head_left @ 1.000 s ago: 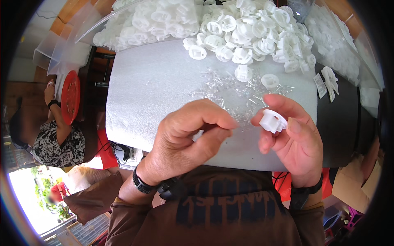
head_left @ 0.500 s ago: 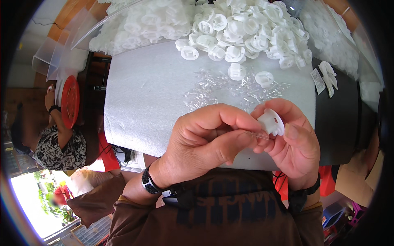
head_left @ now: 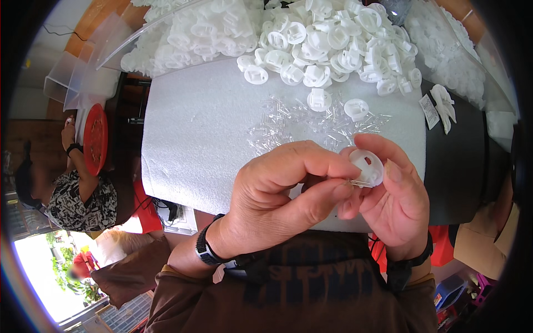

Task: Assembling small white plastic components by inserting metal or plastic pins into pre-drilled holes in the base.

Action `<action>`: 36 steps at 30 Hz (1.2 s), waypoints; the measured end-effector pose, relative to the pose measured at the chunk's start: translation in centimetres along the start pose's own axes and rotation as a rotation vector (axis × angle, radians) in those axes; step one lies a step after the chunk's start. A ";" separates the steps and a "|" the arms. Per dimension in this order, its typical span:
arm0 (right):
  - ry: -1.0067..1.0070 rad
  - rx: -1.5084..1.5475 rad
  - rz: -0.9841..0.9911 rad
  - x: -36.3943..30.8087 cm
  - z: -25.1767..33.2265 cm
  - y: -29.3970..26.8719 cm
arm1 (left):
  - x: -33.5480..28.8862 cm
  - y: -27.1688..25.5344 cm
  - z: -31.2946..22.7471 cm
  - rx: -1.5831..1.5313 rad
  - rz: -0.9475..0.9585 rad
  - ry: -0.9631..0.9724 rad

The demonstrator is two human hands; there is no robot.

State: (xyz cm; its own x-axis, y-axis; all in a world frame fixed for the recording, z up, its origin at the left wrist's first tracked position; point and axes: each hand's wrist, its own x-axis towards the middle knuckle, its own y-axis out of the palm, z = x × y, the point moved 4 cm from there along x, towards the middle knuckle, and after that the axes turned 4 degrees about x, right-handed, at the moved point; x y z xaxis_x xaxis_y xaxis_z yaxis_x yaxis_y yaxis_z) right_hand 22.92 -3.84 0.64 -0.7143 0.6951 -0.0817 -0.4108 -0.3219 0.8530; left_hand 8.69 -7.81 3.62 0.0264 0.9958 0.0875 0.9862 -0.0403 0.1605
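My right hand (head_left: pixel 401 208) grips a round white plastic housing (head_left: pixel 374 166), its slotted disc face turned up toward me. Between thumb and forefinger, my left hand (head_left: pixel 277 191) pinches a small clear LED (head_left: pixel 362 183) with thin wire legs, held against the lower edge of the disc. Fingers partly cover both pieces, so I cannot tell whether the legs are inside the housing. Just beyond my hands, many similar wire-legged LEDs (head_left: pixel 277 125) lie scattered on the grey foam sheet (head_left: pixel 189 133). Two loose white housings, one upright (head_left: pixel 319 100) and one flat (head_left: pixel 356 109), sit beside them.
A big heap of white housings (head_left: pixel 333 44) covers the far side. Clear bags of white parts (head_left: pixel 194 41) stand left and right of it. White crumpled gloves (head_left: pixel 443 105) lie at the right. Further left, another person (head_left: pixel 83 194) works by a red tray (head_left: pixel 95 139).
The white housing has tilted in my right hand, so its disc face now shows. My left hand has moved slightly right, bringing the LED against the disc.
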 end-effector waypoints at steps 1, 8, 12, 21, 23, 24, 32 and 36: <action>0.000 0.000 0.001 0.0 -0.2 0.0 | 0.0 -0.1 0.0 0.036 -0.004 0.007; 0.043 0.002 -0.030 -0.4 0.0 -0.3 | 0.0 -0.1 0.3 -0.007 0.022 -0.023; 0.041 -0.068 -0.024 -0.2 0.0 0.1 | 0.0 -0.3 0.7 -0.045 -0.001 -0.028; 0.053 -0.004 -0.019 -0.3 0.1 -0.6 | 0.3 -0.7 0.4 -0.050 0.075 0.017; 0.043 0.052 0.029 -0.3 -0.1 -1.4 | 0.2 -1.0 0.2 -0.050 0.044 0.074; 0.034 0.109 0.078 -0.3 -0.2 -1.5 | 0.1 -1.1 0.4 -0.050 0.044 0.074; 0.058 0.213 0.038 -0.3 -0.1 -0.9 | 0.0 -0.9 0.4 0.003 -0.142 0.073; 0.061 0.262 0.030 -0.4 -0.3 -1.0 | -0.3 -1.2 0.4 0.029 -0.147 0.074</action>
State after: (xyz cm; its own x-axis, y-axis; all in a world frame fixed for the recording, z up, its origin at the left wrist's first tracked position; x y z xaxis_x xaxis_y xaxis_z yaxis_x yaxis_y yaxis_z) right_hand 23.45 -3.95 -0.37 -0.7603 0.6448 -0.0785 -0.2336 -0.1586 0.9593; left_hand 7.61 -8.02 3.02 -0.1299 0.9819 0.1378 0.9829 0.1092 0.1486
